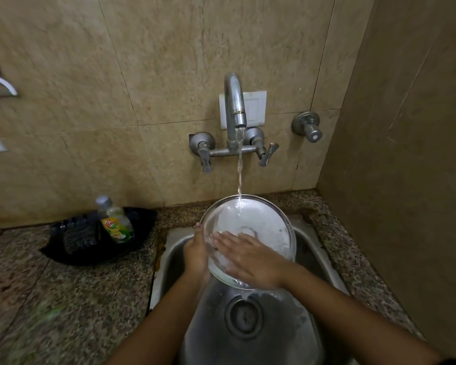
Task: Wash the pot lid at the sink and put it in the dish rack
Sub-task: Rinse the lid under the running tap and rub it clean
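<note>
A speckled brown granite counter (50, 299) spread out to the left of both hands. A shiny steel sink (248, 325) sat under the hands, with a round drain straight below them. A round see-through glass pot lid (261, 219) with a metal rim was tipped up over the sink, between the two hands. The left hand (196, 255) gripped the lid's left edge from behind. The right hand (248, 256) lay flat and open on the lid's inner face, fingers spread wide. A curved silver tap (234, 106) stood on the wall above the hands, and water ran from it onto the top of the lid. A black tray (90, 248) sat on the counter to the left of the left hand. A clear soap bottle (115, 219) with a yellow and green label stood in it. The label's writing was too blurry to read.
</note>
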